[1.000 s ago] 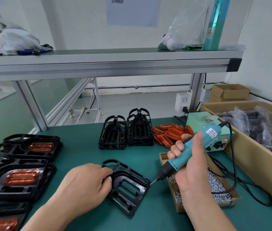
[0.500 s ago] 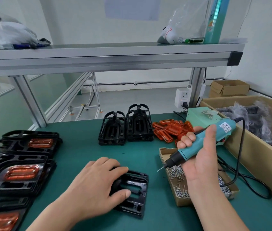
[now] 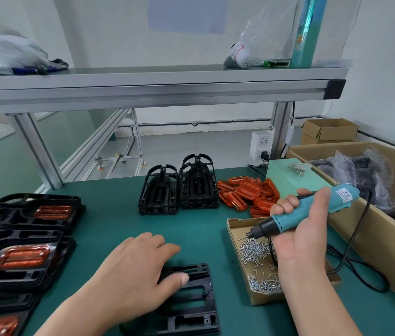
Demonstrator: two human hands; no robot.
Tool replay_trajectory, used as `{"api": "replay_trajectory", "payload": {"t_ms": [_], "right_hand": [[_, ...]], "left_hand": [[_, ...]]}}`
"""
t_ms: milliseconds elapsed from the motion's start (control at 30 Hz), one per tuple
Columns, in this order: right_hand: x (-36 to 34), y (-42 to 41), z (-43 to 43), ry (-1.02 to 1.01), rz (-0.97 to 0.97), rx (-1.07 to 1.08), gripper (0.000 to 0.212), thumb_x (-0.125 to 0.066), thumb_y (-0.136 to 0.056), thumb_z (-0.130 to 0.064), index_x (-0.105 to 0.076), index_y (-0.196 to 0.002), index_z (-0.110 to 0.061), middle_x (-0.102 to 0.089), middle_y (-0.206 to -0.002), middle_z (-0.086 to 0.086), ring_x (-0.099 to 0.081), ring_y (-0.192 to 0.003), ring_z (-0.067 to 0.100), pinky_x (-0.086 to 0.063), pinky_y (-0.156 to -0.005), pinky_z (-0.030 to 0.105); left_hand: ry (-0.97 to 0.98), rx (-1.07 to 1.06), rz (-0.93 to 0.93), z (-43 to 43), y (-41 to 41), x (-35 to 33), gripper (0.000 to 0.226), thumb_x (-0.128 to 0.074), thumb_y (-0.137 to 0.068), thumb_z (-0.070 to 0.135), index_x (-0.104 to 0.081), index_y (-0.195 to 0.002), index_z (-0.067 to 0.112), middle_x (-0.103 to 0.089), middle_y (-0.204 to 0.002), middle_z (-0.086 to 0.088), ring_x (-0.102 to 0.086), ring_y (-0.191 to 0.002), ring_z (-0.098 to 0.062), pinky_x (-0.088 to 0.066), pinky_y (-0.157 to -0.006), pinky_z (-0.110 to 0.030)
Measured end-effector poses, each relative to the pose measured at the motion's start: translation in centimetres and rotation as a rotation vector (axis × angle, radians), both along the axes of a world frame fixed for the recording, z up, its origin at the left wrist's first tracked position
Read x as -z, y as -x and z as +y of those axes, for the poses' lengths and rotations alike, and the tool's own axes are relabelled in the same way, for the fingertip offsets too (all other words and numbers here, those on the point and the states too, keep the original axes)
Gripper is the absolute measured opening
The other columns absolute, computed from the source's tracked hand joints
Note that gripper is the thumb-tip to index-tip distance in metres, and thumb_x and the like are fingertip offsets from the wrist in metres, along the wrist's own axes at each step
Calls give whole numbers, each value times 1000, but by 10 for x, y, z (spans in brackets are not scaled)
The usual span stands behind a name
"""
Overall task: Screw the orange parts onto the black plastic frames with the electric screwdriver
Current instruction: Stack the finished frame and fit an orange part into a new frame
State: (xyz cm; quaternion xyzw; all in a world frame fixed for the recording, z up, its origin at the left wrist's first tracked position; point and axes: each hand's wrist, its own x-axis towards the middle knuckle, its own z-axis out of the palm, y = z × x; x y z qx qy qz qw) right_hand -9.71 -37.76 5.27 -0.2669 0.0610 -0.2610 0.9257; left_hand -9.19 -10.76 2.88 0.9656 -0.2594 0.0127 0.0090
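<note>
Electric screwdriver tip now swung over screw box | right hand grip wrapped round it | left hand grip wide, flat on black frame lying on desk | orange parts heaped behind box

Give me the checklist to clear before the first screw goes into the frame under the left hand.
1. Black frame lies flat on the mat, held down by the left hand: ok.
2. Orange part seated in that frame: not ok; none shows in it, and the loose orange parts lie in their pile behind.
3. Electric screwdriver gripped in the right hand: ok.
4. Screw on the bit: cannot tell, too small.
5. Screws ready in the cardboard box: ok.
</note>
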Motion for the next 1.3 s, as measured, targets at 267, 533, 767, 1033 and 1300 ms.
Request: {"api": "replay_trajectory", "payload": {"t_ms": [267, 533, 767, 1033, 1300], "right_hand": [[25, -32, -30, -145, 8, 40, 37, -68, -98, -55, -58, -98, -19, -46, -75, -4, -45, -61, 10, -47, -57, 24], [37, -42, -33, -164, -8, 3, 39, -68, -97, -57, -62, -98, -18, -48, -73, -4, -47, -58, 9, -48, -54, 24], [39, -43, -34, -195, -18, -13, 38, -69, -97, -56, -64, -96, -19, -48, -73, -4, -47, -58, 9, -48, -53, 24], [39, -45, -33, -194, -28, -16, 38, -70, -95, -56, -65, -94, -19, -48, -72, -4, -48, -57, 9, -48, -52, 24], [39, -43, -34, -178, -21, -5, 38, -67, -98, -56, -63, -96, -18, -49, -72, -4, -47, -57, 9, -48, -52, 23]], "left_hand": [[96, 149, -139, -66, -65, -26, 31, -52, -104, 44, -65, -131, 34, -67, -114, 12, -55, -113, -15, -47, -97, -38], [-183, 336, -404, -155, -162, -25, 25, -62, -96, 22, -69, -120, 28, -65, -109, 4, -54, -114, -23, -42, -97, -43], [-294, 360, -295, -187, -188, -10, 41, -63, -95, 16, -65, -132, 33, -63, -115, -1, -52, -117, -27, -39, -96, -43], [-346, 423, -242, -186, -190, -8, 29, -57, -101, 23, -68, -128, 26, -64, -120, 2, -54, -117, -25, -44, -85, -39], [-364, 386, -301, -182, -174, -5, 23, -58, -92, 5, -63, -112, 16, -70, -93, -3, -65, -90, -31, -40, -69, -36]]}}
